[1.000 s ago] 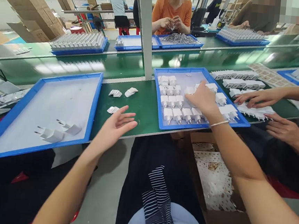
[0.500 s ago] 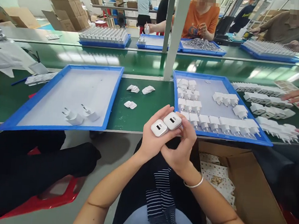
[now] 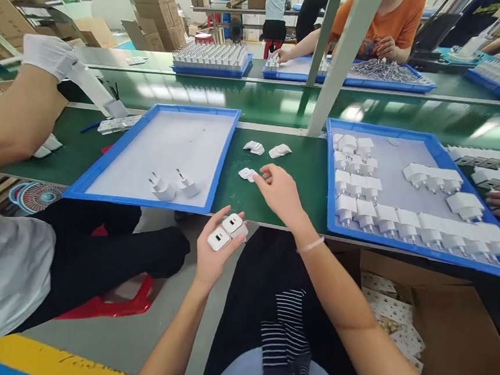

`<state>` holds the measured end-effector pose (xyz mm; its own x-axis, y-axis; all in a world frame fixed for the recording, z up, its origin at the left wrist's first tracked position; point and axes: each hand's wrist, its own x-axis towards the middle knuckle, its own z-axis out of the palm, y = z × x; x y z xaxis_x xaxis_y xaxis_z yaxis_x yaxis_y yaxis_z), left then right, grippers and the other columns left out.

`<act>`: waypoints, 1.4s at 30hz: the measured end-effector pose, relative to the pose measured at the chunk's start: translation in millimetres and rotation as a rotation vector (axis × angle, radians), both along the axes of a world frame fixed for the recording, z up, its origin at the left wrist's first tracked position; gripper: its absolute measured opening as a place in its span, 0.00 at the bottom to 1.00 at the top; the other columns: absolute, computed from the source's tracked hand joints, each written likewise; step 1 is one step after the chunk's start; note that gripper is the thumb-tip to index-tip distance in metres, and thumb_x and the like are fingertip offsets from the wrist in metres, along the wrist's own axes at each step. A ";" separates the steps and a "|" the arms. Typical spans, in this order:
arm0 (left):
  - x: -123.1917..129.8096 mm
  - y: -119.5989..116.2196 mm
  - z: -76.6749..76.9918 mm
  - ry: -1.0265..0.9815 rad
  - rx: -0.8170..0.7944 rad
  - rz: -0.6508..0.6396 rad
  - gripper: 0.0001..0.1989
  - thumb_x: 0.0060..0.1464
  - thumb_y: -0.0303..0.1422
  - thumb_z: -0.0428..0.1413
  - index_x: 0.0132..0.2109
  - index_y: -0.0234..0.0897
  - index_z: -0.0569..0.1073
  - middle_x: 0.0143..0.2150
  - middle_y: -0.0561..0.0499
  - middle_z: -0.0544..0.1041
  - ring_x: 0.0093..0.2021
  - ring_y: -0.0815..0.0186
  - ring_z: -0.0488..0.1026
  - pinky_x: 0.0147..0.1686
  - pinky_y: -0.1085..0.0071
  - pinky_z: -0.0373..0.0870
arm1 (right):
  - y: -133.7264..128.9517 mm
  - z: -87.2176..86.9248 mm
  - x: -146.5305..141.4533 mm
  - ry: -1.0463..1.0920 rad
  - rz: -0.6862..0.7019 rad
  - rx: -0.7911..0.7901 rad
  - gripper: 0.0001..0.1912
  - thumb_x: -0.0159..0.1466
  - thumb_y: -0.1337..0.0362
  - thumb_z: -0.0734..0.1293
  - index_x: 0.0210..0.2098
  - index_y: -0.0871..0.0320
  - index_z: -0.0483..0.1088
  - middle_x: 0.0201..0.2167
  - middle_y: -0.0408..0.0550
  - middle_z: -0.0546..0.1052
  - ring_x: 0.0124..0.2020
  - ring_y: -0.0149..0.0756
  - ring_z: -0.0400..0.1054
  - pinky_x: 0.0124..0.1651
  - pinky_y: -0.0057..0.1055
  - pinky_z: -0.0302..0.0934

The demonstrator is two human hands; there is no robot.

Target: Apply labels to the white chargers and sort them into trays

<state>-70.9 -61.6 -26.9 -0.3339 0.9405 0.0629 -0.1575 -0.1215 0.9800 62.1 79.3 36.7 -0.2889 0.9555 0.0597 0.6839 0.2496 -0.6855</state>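
The pair of white, rounded-box plastic plug adapters (image 3: 226, 231) has just passed into the left hand (image 3: 209, 263) alone; half a second ago both hands cupped it together. The right hand (image 3: 279, 195) has parted from it and now reaches forward over the green-topped bench (image 3: 314, 181). In effect, the left hand serves as holder, while the right is free for the small white flat pieces (image 3: 246, 174) at its fingertips.

The left hand is curled around the two adapters, which sit side by side with their dark-slotted faces turned up. The right hand is partly closed, thumb and fingers bent close together; its fingertips are at the near cluster of flat pieces, but I cannot tell whether it grips one.

The held pair lies nearer the body than the right hand and to its left. Two more clusters of flat pieces (image 3: 280, 150) lie just beyond the right hand's fingertips. Ahead of the left hand and to its left is a blue-rimmed tray with a white lining (image 3: 166, 145), bearing two prong-up white plugs (image 3: 162, 188). To the right of the right hand, a second blue-rimmed tray (image 3: 394, 168) carries rows of white adapters (image 3: 389, 220).
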 end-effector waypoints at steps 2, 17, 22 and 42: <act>-4.5 -5.6 -11.4 0.030 -0.034 0.003 0.33 0.48 0.34 0.70 0.61 0.39 0.72 0.57 0.38 0.79 0.55 0.51 0.80 0.55 0.58 0.77 | 32.5 5.0 -23.7 -0.111 -0.028 -0.072 0.17 0.68 0.55 0.65 0.45 0.64 0.73 0.49 0.65 0.78 0.54 0.56 0.73 0.55 0.49 0.67; -10.5 1.2 3.9 -0.046 -0.015 -0.123 0.25 0.47 0.33 0.70 0.54 0.39 0.79 0.54 0.42 0.81 0.49 0.53 0.81 0.50 0.59 0.78 | 77.6 1.9 -25.2 -0.080 0.020 -0.262 0.08 0.54 0.69 0.75 0.26 0.59 0.72 0.29 0.49 0.80 0.38 0.42 0.75 0.43 0.35 0.70; -7.9 22.1 19.0 -0.064 0.031 -0.161 0.24 0.44 0.34 0.71 0.51 0.43 0.81 0.63 0.45 0.75 0.53 0.50 0.80 0.50 0.58 0.79 | 69.1 0.1 -7.0 0.171 0.000 -0.274 0.07 0.56 0.69 0.74 0.26 0.58 0.71 0.27 0.46 0.78 0.34 0.38 0.74 0.41 0.35 0.71; 26.8 36.8 55.0 0.259 0.325 -0.451 0.23 0.47 0.31 0.70 0.52 0.46 0.81 0.60 0.45 0.77 0.68 0.47 0.66 0.63 0.49 0.69 | -65.6 2.4 66.5 0.781 -0.015 -0.017 0.05 0.63 0.66 0.71 0.34 0.50 0.81 0.33 0.42 0.83 0.33 0.37 0.78 0.39 0.35 0.74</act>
<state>-44.0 -24.8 28.1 0.1571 0.9045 0.3966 -0.0247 -0.3979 0.9171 128.7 13.7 39.1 -0.1563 0.9616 0.2255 0.0053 0.2291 -0.9734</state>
